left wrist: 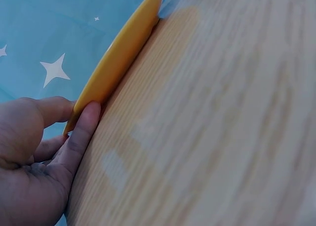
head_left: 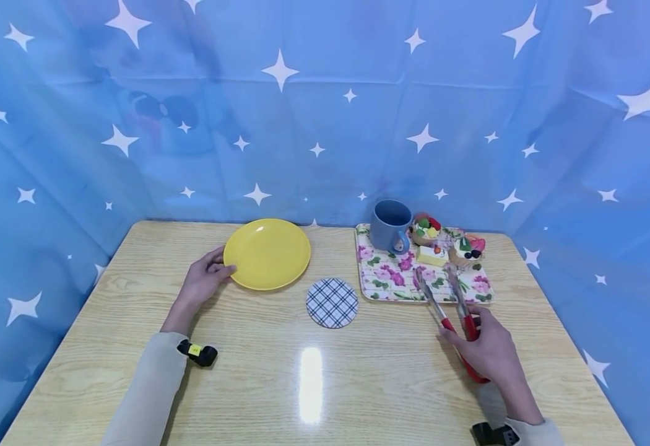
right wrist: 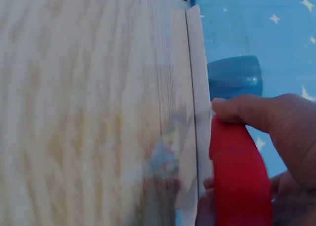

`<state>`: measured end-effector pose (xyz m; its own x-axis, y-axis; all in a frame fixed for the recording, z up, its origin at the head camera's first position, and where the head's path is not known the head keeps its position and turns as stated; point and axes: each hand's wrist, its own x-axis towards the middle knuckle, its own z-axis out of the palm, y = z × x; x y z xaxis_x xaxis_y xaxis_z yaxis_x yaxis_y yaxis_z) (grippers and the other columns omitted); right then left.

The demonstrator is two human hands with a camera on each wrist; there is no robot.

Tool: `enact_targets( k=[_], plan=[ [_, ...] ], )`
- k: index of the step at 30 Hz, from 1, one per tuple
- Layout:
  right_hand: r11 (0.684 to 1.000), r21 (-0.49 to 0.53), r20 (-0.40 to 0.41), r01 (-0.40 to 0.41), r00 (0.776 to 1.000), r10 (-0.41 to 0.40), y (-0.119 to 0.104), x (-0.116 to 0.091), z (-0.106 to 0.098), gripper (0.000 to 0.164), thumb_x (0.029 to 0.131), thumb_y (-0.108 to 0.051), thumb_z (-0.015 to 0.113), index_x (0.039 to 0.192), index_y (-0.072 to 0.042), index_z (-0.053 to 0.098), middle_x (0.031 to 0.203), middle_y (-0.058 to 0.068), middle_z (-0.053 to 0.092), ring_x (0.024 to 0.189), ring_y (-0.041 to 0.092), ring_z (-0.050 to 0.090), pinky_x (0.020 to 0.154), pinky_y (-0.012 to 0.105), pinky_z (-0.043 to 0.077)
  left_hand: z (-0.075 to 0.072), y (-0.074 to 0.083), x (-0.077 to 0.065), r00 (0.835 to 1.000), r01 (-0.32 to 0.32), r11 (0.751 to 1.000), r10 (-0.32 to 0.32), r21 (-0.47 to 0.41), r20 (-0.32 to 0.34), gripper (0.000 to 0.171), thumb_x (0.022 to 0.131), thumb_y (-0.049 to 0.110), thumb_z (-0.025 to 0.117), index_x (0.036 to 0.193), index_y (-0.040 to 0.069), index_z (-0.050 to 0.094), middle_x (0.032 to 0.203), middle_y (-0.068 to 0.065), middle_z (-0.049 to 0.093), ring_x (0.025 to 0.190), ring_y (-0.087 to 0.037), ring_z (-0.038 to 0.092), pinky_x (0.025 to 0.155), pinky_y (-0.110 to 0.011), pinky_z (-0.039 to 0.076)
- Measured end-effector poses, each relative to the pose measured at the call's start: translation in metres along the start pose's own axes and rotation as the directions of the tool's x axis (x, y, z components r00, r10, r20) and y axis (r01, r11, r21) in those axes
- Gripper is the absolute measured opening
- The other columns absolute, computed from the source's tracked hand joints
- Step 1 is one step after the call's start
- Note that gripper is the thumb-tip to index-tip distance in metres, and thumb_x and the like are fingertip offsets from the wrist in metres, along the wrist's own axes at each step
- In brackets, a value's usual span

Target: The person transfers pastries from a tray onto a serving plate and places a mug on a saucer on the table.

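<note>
At the left, my left hand [head_left: 202,282] pinches the near-left rim of a round yellow plate [head_left: 267,254]. The left wrist view shows the thumb and a finger on either side of the rim [left wrist: 111,63]. My right hand [head_left: 492,350] grips metal tongs by their red handles [head_left: 471,329], arms spread. The tongs' tips reach over a floral tray [head_left: 371,290], near a small cake slice [head_left: 431,255] and a fruit-topped tart [head_left: 464,251]. From the right wrist, a red handle [right wrist: 239,171] fills much of the hand; the tips are hidden there.
A blue-grey mug [head_left: 382,232] stands at the tray's back left, beside another fruit-topped tart [head_left: 426,234]. Between plate and tray lies a round checked coaster [head_left: 332,303]. Behind the wooden table [head_left: 247,384] hangs a blue curtain with white stars [head_left: 325,111].
</note>
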<state>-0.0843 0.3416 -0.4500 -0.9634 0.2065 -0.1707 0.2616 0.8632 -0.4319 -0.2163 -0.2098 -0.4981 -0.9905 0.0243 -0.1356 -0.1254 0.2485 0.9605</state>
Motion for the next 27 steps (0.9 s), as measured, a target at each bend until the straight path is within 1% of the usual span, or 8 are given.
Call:
enact_targets(
  k=[1,4,8,11,13,18,24,27],
  plan=[
    [1.0,-0.001,-0.012,0.008,1.0,-0.008,0.0,0.0,0.0,0.097,0.086,-0.064,0.073,0.145,0.005,0.04,0.126,0.031,0.055,0.088,0.029,0.053,0.057,0.027,0.041,0.0,0.0,0.0,1.0,0.0,1.0,0.0,-0.002,0.0,0.069,0.101,0.019,0.067,0.161,0.012,0.034,0.135,-0.018,0.053,0.091,-0.001,0.066,0.085,-0.02,0.064],
    [0.999,0.005,-0.055,0.043,0.998,-0.042,0.001,-0.001,-0.001,0.093,0.086,-0.06,0.075,0.144,0.005,0.042,0.121,0.029,0.057,0.08,0.027,0.05,0.054,0.028,0.036,0.0,0.001,0.0,1.0,0.001,1.0,-0.001,0.001,0.0,0.069,0.101,0.019,0.066,0.161,0.011,0.034,0.137,-0.019,0.053,0.091,0.0,0.066,0.085,-0.019,0.064],
    [0.997,-0.003,-0.113,0.082,0.99,-0.082,0.001,-0.002,-0.002,0.087,0.089,-0.053,0.075,0.144,0.007,0.044,0.106,0.023,0.058,0.07,0.023,0.044,0.051,0.028,0.031,-0.001,0.003,-0.001,1.0,0.012,1.0,-0.012,0.008,0.006,0.069,0.102,0.018,0.065,0.162,0.01,0.032,0.138,-0.02,0.052,0.091,0.001,0.064,0.086,-0.018,0.063],
    [0.995,-0.01,-0.147,0.099,0.984,-0.1,0.001,-0.003,-0.004,0.084,0.091,-0.052,0.073,0.143,0.008,0.045,0.102,0.022,0.058,0.069,0.022,0.044,0.049,0.027,0.031,-0.002,0.007,-0.003,0.999,0.029,1.0,-0.029,-0.001,0.014,0.068,0.102,0.014,0.064,0.162,0.008,0.031,0.138,-0.022,0.051,0.09,0.001,0.063,0.086,-0.019,0.063],
    [0.994,-0.014,-0.168,0.109,0.98,-0.109,0.0,-0.004,-0.006,0.084,0.091,-0.051,0.074,0.143,0.008,0.046,0.105,0.023,0.058,0.071,0.023,0.045,0.049,0.026,0.032,-0.002,0.011,-0.005,0.999,0.04,0.999,-0.039,-0.013,0.018,0.068,0.102,0.012,0.063,0.161,0.006,0.031,0.138,-0.023,0.05,0.09,0.0,0.063,0.086,-0.02,0.064],
    [0.993,-0.015,-0.181,0.114,0.977,-0.115,0.0,-0.002,-0.009,0.084,0.091,-0.052,0.073,0.143,0.008,0.046,0.108,0.024,0.058,0.074,0.024,0.046,0.048,0.026,0.032,-0.002,0.01,-0.005,0.999,0.041,0.999,-0.041,-0.03,0.022,0.069,0.102,0.011,0.064,0.162,0.007,0.03,0.138,-0.023,0.05,0.09,0.0,0.064,0.087,-0.021,0.064],
    [0.991,-0.03,-0.176,0.131,0.975,-0.134,-0.001,0.005,-0.011,0.082,0.092,-0.051,0.072,0.143,0.009,0.047,0.101,0.022,0.057,0.069,0.024,0.045,0.049,0.028,0.033,-0.002,0.003,-0.003,1.0,0.021,1.0,-0.021,-0.009,0.013,0.07,0.102,0.017,0.065,0.162,0.011,0.03,0.14,-0.021,0.051,0.092,0.0,0.064,0.087,-0.02,0.064],
    [0.989,-0.037,-0.177,0.145,0.973,-0.149,-0.001,0.008,-0.012,0.081,0.093,-0.049,0.072,0.142,0.011,0.047,0.1,0.023,0.057,0.071,0.025,0.047,0.05,0.028,0.033,-0.001,0.003,-0.003,1.0,0.021,1.0,-0.021,-0.003,0.01,0.07,0.102,0.019,0.065,0.162,0.012,0.031,0.14,-0.021,0.051,0.093,0.0,0.064,0.087,-0.019,0.064]
  ],
)
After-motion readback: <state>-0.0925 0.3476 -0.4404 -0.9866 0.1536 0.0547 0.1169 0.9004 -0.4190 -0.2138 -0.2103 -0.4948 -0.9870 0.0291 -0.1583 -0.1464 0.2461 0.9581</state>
